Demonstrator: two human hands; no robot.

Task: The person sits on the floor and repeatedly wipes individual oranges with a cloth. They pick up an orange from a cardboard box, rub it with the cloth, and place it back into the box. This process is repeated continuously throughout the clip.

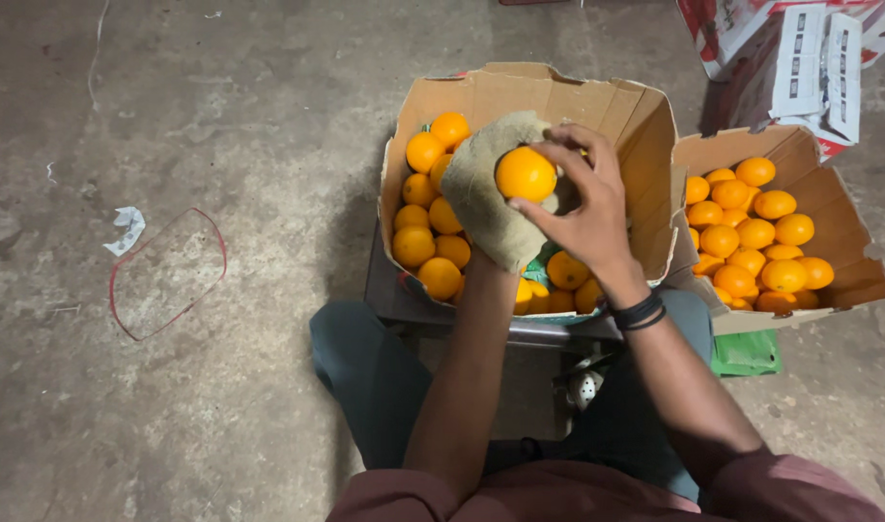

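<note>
Orange point(526, 174) sits pinched in the fingertips of the right hand point(585, 208), held above the middle of the front cardboard box point(645, 111). It is round, so it shows no long axis. The left hand point(496, 232) lies just left of and below the fruit, hidden under a coarse tan cloth point(486, 198) that it presses against the fruit's side; its grip under the cloth cannot be told. Both hands touch the orange, the right one closed around it from the right. That front box holds many loose oranges, with a bit of green liner among them. A second open box point(829, 208), to the right of the front box, is also filled with oranges.
</note>
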